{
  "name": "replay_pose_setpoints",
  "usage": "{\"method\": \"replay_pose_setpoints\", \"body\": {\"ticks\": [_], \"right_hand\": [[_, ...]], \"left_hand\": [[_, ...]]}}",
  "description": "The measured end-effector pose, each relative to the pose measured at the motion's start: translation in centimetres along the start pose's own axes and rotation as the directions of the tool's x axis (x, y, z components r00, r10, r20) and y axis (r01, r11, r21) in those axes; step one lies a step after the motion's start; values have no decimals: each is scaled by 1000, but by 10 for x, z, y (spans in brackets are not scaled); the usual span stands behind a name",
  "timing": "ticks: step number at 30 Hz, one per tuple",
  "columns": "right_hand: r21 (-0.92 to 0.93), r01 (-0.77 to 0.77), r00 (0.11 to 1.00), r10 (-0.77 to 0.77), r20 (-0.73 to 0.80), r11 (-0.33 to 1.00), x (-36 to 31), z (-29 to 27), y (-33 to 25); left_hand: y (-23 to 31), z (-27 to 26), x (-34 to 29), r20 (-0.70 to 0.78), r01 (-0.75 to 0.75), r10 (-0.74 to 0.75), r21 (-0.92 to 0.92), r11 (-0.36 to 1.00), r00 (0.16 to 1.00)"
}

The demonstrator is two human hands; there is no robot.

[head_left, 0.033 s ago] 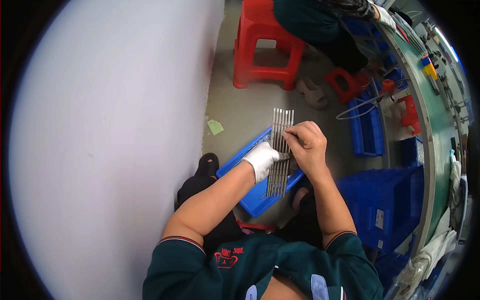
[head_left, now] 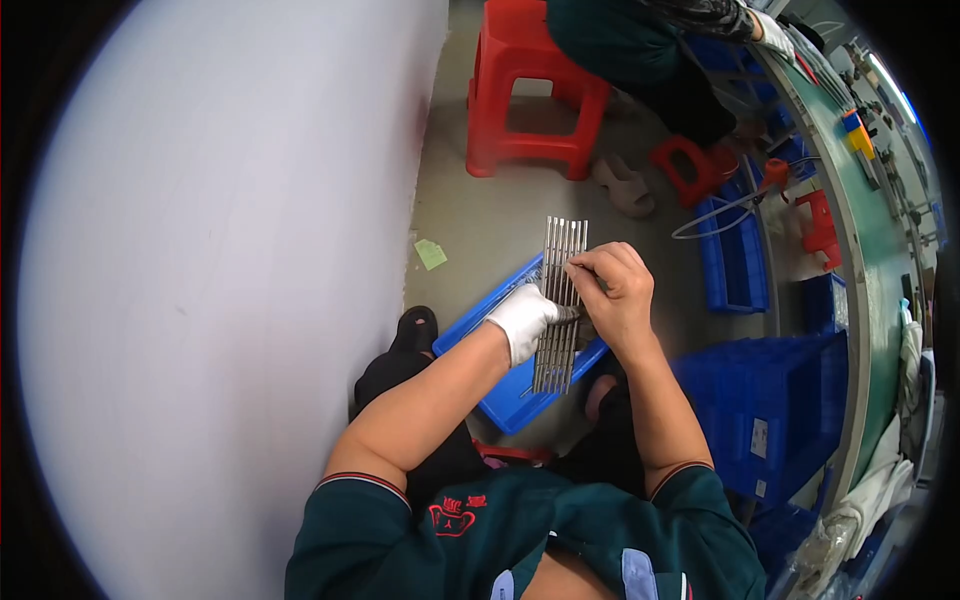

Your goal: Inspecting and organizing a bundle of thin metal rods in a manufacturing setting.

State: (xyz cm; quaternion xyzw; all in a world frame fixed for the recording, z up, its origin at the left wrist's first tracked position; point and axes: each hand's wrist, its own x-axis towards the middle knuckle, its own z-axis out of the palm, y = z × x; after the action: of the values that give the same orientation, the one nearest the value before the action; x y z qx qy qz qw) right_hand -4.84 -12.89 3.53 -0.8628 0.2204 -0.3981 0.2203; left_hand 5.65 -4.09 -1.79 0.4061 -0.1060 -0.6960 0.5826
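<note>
My left hand [head_left: 520, 322], in a white glove with darkened fingers, is closed around a flat row of slim metal rods [head_left: 553, 365]. The rods stand side by side, lengthwise away from me, with small gaps or notches along them. At their right edge, above the glove, my bare right hand [head_left: 622, 295] pinches thumb and forefinger together. Anything between those fingertips is too small to make out. Below both hands lies a blue plastic bin [head_left: 510, 408] on the floor between my legs, partly covered by the rods and my arms; a few thin pieces show inside.
A white wall [head_left: 250, 250] runs along my left. Ahead stands a red stool [head_left: 490, 100], near a co-worker's dark-clothed leg [head_left: 680, 100] and a loose beige clog [head_left: 625, 188]. On the right are blue crates [head_left: 760, 400] and a green-topped workbench [head_left: 850, 200].
</note>
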Motion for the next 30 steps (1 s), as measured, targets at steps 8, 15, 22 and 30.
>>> {"method": "replay_pose_setpoints", "body": {"ticks": [8, 15, 22, 30], "right_hand": [[-27, 37, 999, -37, 11, 999, 0, 0, -3], [-190, 195, 981, -188, 55, 962, 0, 0, -6], [-189, 172, 985, -163, 61, 967, -2, 3, -3], [-35, -10, 1000, 11, 16, 999, 0, -2, 2]], "left_hand": [[0, 1, -2, 10, -22, 22, -15, 1000, 1000], [-1, 3, -2, -65, -2, 4, 28, 1000, 998], [-2, 2, 0, -63, -3, 7, 63, 998, 998], [3, -3, -1, 40, 38, -35, -79, 996, 999]]}}
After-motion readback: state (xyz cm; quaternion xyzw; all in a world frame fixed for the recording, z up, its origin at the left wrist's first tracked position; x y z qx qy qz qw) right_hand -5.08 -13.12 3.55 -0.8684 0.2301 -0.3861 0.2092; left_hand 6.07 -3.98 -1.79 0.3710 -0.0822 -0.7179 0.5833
